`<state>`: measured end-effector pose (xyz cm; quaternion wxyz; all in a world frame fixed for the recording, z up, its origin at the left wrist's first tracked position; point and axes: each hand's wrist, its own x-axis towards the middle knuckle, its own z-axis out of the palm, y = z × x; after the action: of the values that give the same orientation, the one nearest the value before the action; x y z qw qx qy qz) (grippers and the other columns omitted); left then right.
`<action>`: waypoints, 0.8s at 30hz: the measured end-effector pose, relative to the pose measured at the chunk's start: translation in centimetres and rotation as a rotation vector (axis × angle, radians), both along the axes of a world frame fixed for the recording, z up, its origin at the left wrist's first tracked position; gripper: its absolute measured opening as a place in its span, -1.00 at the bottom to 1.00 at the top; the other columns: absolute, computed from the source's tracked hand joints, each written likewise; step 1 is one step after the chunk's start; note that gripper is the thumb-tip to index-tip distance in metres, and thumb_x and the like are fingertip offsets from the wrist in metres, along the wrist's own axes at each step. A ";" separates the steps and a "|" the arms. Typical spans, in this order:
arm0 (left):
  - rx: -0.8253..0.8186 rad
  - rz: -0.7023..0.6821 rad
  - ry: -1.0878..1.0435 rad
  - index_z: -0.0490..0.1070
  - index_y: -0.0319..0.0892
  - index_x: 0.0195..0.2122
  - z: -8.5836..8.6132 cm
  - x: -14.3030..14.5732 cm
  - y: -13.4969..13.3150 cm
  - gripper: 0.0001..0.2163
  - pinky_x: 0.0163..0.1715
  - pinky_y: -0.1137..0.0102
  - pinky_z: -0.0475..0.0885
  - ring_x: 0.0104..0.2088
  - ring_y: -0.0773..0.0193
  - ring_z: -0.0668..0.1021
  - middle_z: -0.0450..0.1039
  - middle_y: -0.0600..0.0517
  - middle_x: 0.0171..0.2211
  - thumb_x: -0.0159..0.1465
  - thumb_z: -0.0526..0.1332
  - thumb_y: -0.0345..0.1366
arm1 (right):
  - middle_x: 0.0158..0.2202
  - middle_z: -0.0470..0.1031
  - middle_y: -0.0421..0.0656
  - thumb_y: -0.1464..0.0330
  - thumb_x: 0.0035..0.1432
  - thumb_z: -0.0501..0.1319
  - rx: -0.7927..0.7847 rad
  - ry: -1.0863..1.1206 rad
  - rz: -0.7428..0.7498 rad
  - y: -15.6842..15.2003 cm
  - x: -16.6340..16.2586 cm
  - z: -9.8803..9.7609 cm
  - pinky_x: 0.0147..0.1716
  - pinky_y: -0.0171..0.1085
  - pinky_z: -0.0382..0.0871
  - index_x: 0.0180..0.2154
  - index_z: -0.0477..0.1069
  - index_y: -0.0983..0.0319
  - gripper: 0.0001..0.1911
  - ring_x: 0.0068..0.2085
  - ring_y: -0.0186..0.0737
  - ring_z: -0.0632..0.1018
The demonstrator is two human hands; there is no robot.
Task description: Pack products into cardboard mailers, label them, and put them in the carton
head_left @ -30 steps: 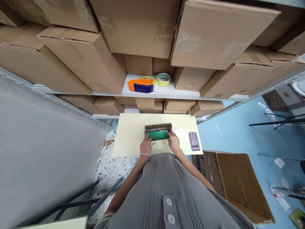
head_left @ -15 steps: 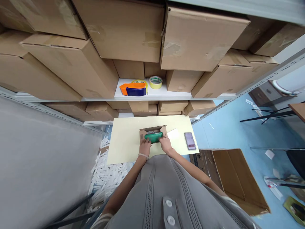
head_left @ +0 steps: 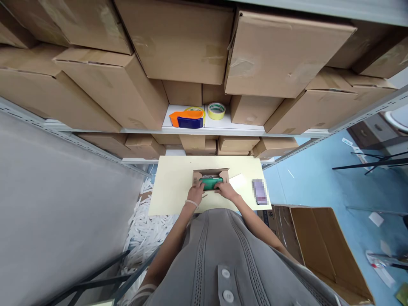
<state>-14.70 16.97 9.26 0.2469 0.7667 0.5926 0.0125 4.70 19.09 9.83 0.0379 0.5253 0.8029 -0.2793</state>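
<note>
A small brown cardboard box [head_left: 197, 174] lies on the pale yellow tabletop [head_left: 174, 182], its top open. Inside it, towards the near side, is a long green case [head_left: 211, 183] with rounded ends. My left hand [head_left: 195, 193] holds the case at its left end, fingers bent over the box's near left corner. At the other end, my right hand [head_left: 226, 191] has its fingers curled onto the case. Something clear or whitish shows behind the case; the box's bottom is hidden. A white paper [head_left: 236, 180] lies just right of the box.
A blurred purple item [head_left: 260, 192] lies at the table's right. On the shelf beyond are an orange and blue tape dispenser [head_left: 187, 118], a yellow tape roll [head_left: 216, 111] and several cartons [head_left: 178, 46]. A large open carton [head_left: 314, 242] stands right; paper shreds [head_left: 149, 233] lie left.
The camera view has shifted, so everything appears further right. The green case now lies more level in the box, and my left fingers have moved up onto its end.
</note>
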 end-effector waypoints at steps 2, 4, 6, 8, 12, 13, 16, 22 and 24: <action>-0.034 0.028 -0.003 0.28 -0.18 0.06 0.3 -0.6 0.6 -0.68 -0.13 0.25 0.44 -0.11 0.04 0.57 0.23 -0.23 0.16 0.27 0.14 -0.37 | -0.08 0.53 -0.13 0.38 0.19 0.21 0.023 0.148 0.022 0.2 0.8 0.3 -0.08 -0.23 0.36 -0.13 0.50 0.16 -0.81 -0.04 -0.17 0.51; -0.065 0.052 -0.024 0.27 -0.17 0.06 0.4 -1.4 1.2 -0.67 -0.20 0.27 0.46 -0.15 0.05 0.58 0.23 -0.21 0.13 0.27 0.15 -0.31 | -0.06 0.52 -0.15 0.40 0.22 0.17 0.084 0.267 0.007 -0.1 1.6 0.4 -0.07 -0.24 0.36 -0.13 0.50 0.15 -0.80 -0.02 -0.19 0.50; -0.094 0.070 -0.085 0.28 -0.15 0.02 0.4 -2.4 1.9 -0.69 -0.22 0.28 0.46 -0.15 0.07 0.58 0.24 -0.15 0.10 0.25 0.18 -0.29 | -0.08 0.52 -0.15 0.40 0.23 0.15 0.161 0.364 -0.057 -0.6 2.5 0.3 -0.04 -0.23 0.35 -0.16 0.50 0.16 -0.81 -0.02 -0.20 0.49; -0.111 0.084 -0.213 0.32 -0.12 -0.05 0.0 -3.4 2.5 -0.74 -0.17 0.30 0.47 -0.09 0.10 0.56 0.28 -0.08 0.04 0.22 0.20 -0.30 | -0.11 0.54 -0.14 0.37 0.23 0.15 0.216 0.440 -0.176 -1.3 3.5 -0.1 -0.03 -0.21 0.34 -0.18 0.51 0.17 -0.82 -0.05 -0.19 0.51; -0.122 0.189 -0.561 0.35 -0.12 -0.22 -1.2 -4.9 2.7 -0.87 -0.03 0.32 0.45 -0.08 0.25 0.54 0.32 0.02 -0.11 0.19 0.21 -0.36 | -0.21 0.57 -0.11 0.27 0.23 0.13 0.184 0.502 -0.490 -2.2 5.1 -1.7 -0.10 -0.19 0.38 -0.23 0.52 0.19 -0.77 -0.16 -0.16 0.55; -0.117 0.232 -0.630 0.35 -0.12 -0.26 -1.6 -5.0 2.5 -0.89 -0.02 0.32 0.45 -0.11 0.28 0.55 0.32 0.03 -0.14 0.18 0.21 -0.38 | -0.23 0.58 -0.11 0.24 0.23 0.12 0.156 0.510 -0.531 -2.3 5.4 -2.0 -0.12 -0.19 0.39 -0.25 0.52 0.20 -0.76 -0.18 -0.15 0.56; -0.086 0.346 -0.754 0.35 -0.15 -0.30 -2.7 -5.0 1.8 -0.90 -0.01 0.30 0.45 -0.15 0.31 0.54 0.32 0.03 -0.18 0.16 0.22 -0.41 | -0.28 0.58 -0.12 0.17 0.20 0.13 0.102 0.524 -0.542 -2.2 5.7 -2.6 -0.14 -0.18 0.39 -0.30 0.54 0.19 -0.71 -0.22 -0.13 0.55; -0.025 0.527 -0.727 0.39 -0.17 -0.26 -4.4 -4.2 1.4 -0.87 -0.13 0.38 0.47 -0.15 0.30 0.51 0.38 0.01 -0.23 0.15 0.23 -0.34 | -0.22 0.57 -0.09 0.02 0.15 0.10 0.114 0.649 -0.626 -2.0 4.8 -3.0 -0.29 -0.23 0.40 -0.27 0.52 0.21 -0.56 -0.42 -0.25 0.45; -0.005 0.550 -0.693 0.40 -0.17 -0.26 -4.4 -3.9 1.8 -0.87 -0.15 0.39 0.47 -0.16 0.31 0.50 0.39 0.01 -0.24 0.15 0.24 -0.33 | -0.27 0.57 -0.08 -0.04 0.12 0.09 0.134 0.682 -0.721 -2.1 4.3 -3.4 -0.35 -0.26 0.39 -0.29 0.51 0.24 -0.50 -0.46 -0.26 0.43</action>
<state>-18.65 18.81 4.82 0.4205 0.5302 0.6568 0.3327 9.02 17.04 6.45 -0.3597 0.6493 0.5532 -0.3782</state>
